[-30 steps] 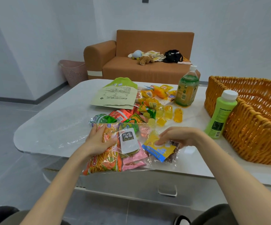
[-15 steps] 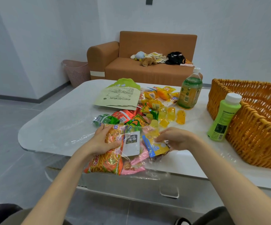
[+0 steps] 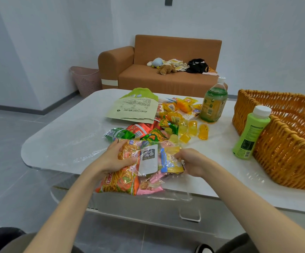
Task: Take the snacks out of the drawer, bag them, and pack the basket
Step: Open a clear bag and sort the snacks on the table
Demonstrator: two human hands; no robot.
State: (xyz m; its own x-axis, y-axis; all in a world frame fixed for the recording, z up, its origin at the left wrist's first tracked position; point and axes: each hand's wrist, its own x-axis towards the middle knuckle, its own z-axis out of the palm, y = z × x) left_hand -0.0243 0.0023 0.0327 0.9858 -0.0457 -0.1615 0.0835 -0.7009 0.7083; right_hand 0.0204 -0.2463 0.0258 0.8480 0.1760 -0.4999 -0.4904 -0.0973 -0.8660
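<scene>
Between both sets of fingers: clear snack bag (image 3: 148, 161); left hand (image 3: 115, 157) curled over it, right hand (image 3: 193, 161) pinching its side; hands closer than before, contents bunched, probably bound for wicker basket (image 3: 284, 161)

The white desk (image 3: 60, 139) carries a clear bag of snacks (image 3: 129, 179) overhanging its near edge. Loose snack packets (image 3: 140, 131) and jelly cups (image 3: 192, 127) lie mid-desk, with a flat green pouch (image 3: 135, 108) behind them. A tea bottle (image 3: 213, 105) stands farther back, and a green bottle (image 3: 251, 134) stands just beside the wicker basket (image 3: 284, 152) at the right.
</scene>
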